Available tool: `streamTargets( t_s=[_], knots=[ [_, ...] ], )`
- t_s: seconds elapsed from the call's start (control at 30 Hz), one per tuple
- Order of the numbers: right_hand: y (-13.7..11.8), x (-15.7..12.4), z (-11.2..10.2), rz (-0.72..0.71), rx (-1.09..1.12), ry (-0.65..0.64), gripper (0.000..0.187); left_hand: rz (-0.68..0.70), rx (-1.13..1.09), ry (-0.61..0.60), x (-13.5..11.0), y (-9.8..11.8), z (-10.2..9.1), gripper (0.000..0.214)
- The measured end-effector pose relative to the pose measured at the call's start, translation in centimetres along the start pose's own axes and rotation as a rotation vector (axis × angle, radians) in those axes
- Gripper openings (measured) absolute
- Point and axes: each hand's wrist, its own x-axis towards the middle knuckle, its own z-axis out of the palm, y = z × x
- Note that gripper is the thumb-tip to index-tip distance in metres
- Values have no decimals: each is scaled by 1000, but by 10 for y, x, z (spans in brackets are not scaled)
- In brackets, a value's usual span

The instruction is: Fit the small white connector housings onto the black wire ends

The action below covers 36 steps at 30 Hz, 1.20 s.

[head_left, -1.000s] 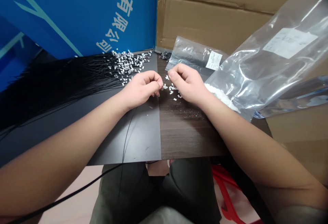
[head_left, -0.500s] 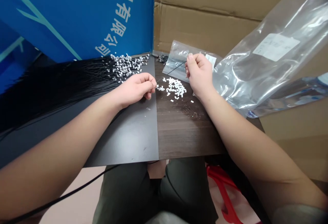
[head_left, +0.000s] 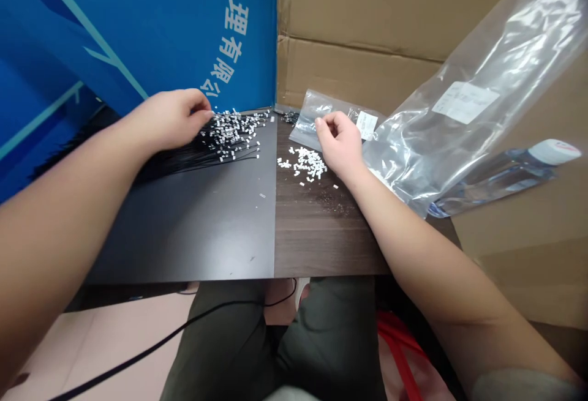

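My left hand (head_left: 171, 119) reaches to the far edge of the table, its curled fingertips at the ends of a bundle of thin black strands (head_left: 184, 165). Those ends carry many small white tags (head_left: 232, 128), and whether the fingers grip a strand is hidden. My right hand (head_left: 340, 144) rests with curled fingers over a small clear plastic bag (head_left: 312, 110). It is just right of a loose pile of small white pieces (head_left: 303, 164). Nothing shows clearly in its fingers.
A black sheet (head_left: 193, 229) lies beside bare dark wood (head_left: 321, 229) on the tabletop. A blue printed board (head_left: 138, 33) and cardboard (head_left: 358, 15) stand behind. A large clear bag (head_left: 459, 125) lies right. A black cable (head_left: 184, 327) crosses my lap.
My left hand has moved far left and away from the centre to the strand ends. My right hand has come down and left from the bag's label, towards the white pile.
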Motion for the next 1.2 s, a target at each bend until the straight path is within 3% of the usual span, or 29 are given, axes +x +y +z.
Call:
streamTargets(
  t_s=[0.17,0.23,0.33,0.4,0.5,0.6,0.7,0.77,0.87,0.93,1.03,1.2],
  knots=[
    [4,3,-1,36,-28,-29,22,44,128,46,10,-66,12,13],
    [5,3,-2,54,-49,-30,22,0,124,87,8,-83,19,11],
    [5,4,-2,73,-86,-28,22,-4,57,142,2,-96,28,24],
    [5,4,-2,78,-92,-29,22,-18,-8,215,-3,-94,30,27],
    [4,4,-3,88,-87,-40,22,-53,-83,330,-13,-69,30,33],
    [5,5,-3,105,-102,-41,22,26,-155,382,-22,-17,35,25],
    [8,6,-4,126,-127,-28,21,179,-268,263,-29,49,54,19],
    [10,6,-4,133,-146,-18,20,367,-423,104,-37,93,72,18],
    [10,5,-3,107,-167,-31,21,652,-456,-76,-64,144,99,15],
    [8,3,-2,72,-196,-58,21,922,-393,-136,-86,161,114,27],
    [-1,-2,-1,-2,-278,-86,21,1359,-309,-210,-111,164,129,33],
    [-27,1,7,-73,-470,-222,13,1411,-295,-302,-117,159,130,14]
  ],
)
